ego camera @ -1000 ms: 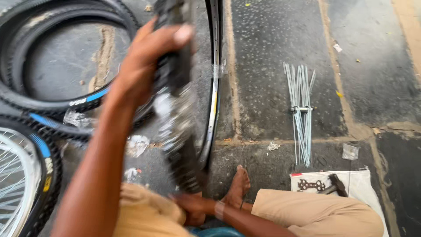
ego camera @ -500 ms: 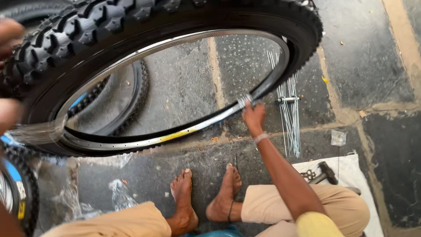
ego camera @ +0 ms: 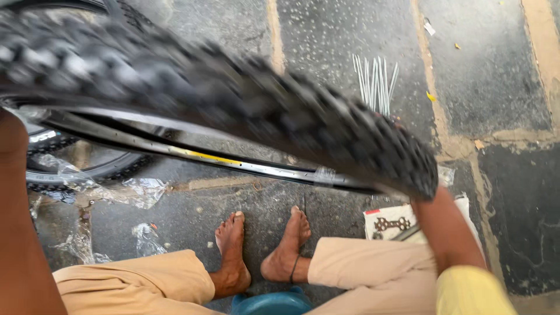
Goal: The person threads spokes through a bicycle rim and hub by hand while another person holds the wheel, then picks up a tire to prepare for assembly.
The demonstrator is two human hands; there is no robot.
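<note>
Above stone floor [ego camera: 350, 35], tyre [ego camera: 245, 111] hiding hands.

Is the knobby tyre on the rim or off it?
On: the knobby tyre wraps the silver rim, whose edge shows just under the tread. Whether it is fully seated, cannot tell.

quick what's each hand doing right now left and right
Left hand: out of view; only its forearm shows.
Right hand: hidden behind the black knobby bicycle tyre; grip cannot be told.

The person wore tan trousers [ego camera: 134, 283] and a yellow sleeve [ego camera: 469, 291] on the right arm. Both feet [ego camera: 233, 251] were bare, with a thin dark anklet [ego camera: 294, 269] around one.
</note>
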